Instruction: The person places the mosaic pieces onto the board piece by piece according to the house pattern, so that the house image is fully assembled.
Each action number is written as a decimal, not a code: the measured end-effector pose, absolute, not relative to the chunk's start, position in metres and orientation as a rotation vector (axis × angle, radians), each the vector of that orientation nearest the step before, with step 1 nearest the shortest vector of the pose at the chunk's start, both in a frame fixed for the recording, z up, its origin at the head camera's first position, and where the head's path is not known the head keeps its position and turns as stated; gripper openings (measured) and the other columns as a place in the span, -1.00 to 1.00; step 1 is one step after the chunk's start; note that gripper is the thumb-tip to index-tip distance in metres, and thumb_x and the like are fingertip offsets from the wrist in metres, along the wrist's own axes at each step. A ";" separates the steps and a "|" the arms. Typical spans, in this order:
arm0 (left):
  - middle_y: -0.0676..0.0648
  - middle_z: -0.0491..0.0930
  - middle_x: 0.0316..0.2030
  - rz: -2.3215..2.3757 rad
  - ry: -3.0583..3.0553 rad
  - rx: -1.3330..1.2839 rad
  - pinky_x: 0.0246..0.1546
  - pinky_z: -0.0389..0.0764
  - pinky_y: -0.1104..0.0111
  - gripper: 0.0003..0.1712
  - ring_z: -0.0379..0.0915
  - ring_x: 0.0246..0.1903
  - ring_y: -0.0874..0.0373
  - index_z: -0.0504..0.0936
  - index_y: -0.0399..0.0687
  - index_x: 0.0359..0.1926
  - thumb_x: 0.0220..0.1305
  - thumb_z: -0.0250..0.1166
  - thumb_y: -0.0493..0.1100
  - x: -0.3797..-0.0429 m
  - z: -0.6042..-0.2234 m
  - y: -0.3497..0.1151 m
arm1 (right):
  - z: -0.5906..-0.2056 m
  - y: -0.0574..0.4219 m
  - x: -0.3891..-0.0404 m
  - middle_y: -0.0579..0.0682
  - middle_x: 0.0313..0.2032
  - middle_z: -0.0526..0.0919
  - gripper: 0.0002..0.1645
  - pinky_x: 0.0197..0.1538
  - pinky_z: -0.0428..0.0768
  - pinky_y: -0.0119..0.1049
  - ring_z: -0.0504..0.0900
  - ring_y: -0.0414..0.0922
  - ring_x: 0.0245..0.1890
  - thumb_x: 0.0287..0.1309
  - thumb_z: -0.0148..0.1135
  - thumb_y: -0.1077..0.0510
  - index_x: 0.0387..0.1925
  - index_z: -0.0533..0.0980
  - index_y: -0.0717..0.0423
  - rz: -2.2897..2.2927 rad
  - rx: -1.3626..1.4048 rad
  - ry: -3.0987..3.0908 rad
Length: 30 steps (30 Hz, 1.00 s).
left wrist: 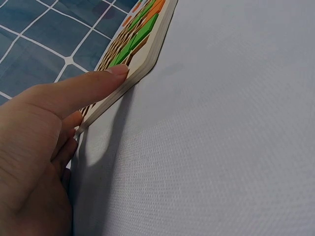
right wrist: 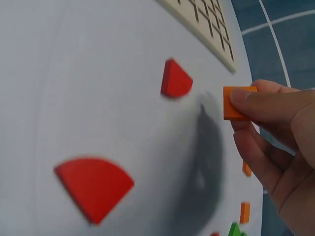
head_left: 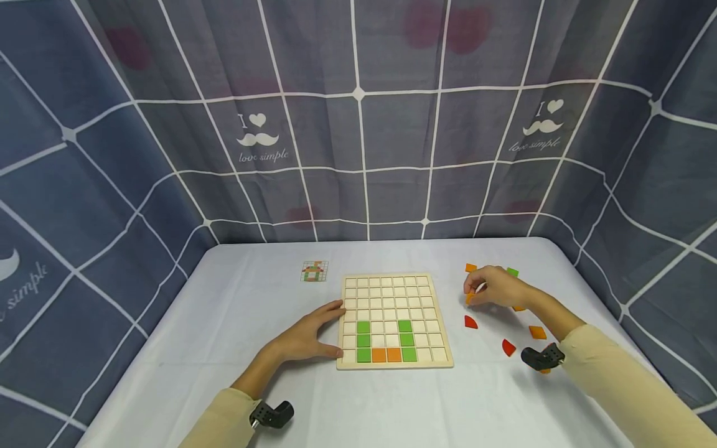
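A square wooden grid board [head_left: 395, 366] lies flat on the white table, with two columns of green tiles [head_left: 363, 340] and a pair of orange tiles [head_left: 379, 355] between their lower ends. At the board's left side, my left hand [head_left: 302, 335] touches the edge, fingers extended and spread from the thumb. The left wrist view has that thumb [left wrist: 93, 88] lying on the wooden rim. My right hand [head_left: 498, 287], off to the right of the board, pinches an orange square tile [right wrist: 229, 113] between thumb and fingers. The tile is held above the table.
Two red quarter-round pieces [head_left: 508, 348] lie right of the board. Loose orange tiles [head_left: 538, 332] and a green piece [head_left: 512, 272] are scattered around the right hand. A small pattern card [head_left: 314, 271] lies beyond the board's left corner. A grey checked curtain [head_left: 392, 193] surrounds the table.
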State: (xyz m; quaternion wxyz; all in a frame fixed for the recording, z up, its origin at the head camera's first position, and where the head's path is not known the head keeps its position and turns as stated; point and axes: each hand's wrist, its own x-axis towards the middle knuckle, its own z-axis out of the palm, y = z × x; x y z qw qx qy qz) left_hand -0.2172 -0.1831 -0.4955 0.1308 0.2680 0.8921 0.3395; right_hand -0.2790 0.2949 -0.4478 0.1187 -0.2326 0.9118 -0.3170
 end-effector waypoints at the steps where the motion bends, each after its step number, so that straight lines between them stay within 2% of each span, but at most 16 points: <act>1: -0.02 0.07 0.59 0.990 2.590 0.781 0.49 0.06 -0.09 0.07 -0.07 0.56 -0.09 0.33 -0.02 0.55 0.08 0.61 0.10 -0.217 -0.496 -0.183 | -0.447 0.290 -0.279 -0.13 -0.33 0.66 -0.78 -0.24 0.65 -0.29 0.62 -0.07 -0.23 0.04 0.58 0.33 -0.32 0.66 0.07 -0.936 -0.694 2.651; 7: -0.03 0.06 0.60 0.994 2.581 0.783 0.49 0.06 -0.08 0.07 -0.08 0.56 -0.09 0.33 -0.03 0.55 0.08 0.61 0.09 -0.216 -0.495 -0.184 | -0.447 0.261 -0.280 -0.15 -0.37 0.69 -0.74 -0.25 0.65 -0.32 0.67 -0.12 -0.27 -0.02 0.60 0.34 -0.36 0.66 0.04 -0.992 -0.782 2.588; 13: -0.04 0.06 0.60 1.008 2.566 0.797 0.49 0.05 -0.10 0.07 -0.09 0.56 -0.11 0.32 -0.05 0.55 0.09 0.60 0.08 -0.217 -0.494 -0.184 | -0.451 0.230 -0.280 -0.15 -0.41 0.71 -0.81 -0.34 0.63 -0.32 0.67 -0.11 -0.32 0.03 0.57 0.33 -0.38 0.69 0.04 -1.060 -0.820 2.524; 19: -0.02 0.06 0.60 1.002 2.574 0.798 0.49 0.05 -0.09 0.07 -0.09 0.56 -0.10 0.32 -0.04 0.55 0.09 0.61 0.09 -0.219 -0.494 -0.184 | -0.462 0.199 -0.285 -0.16 -0.42 0.72 -0.82 -0.27 0.61 -0.32 0.66 -0.14 -0.34 0.05 0.60 0.25 -0.36 0.69 0.03 -1.130 -0.860 2.517; 30: -0.06 0.07 0.60 1.014 2.560 0.816 0.49 0.04 -0.10 0.07 -0.09 0.56 -0.13 0.32 -0.09 0.55 0.10 0.60 0.08 -0.220 -0.495 -0.184 | -0.470 0.141 -0.287 -0.15 -0.41 0.74 -0.84 -0.26 0.68 -0.29 0.70 -0.15 -0.38 0.10 0.54 0.33 -0.35 0.68 0.09 -1.235 -1.000 2.414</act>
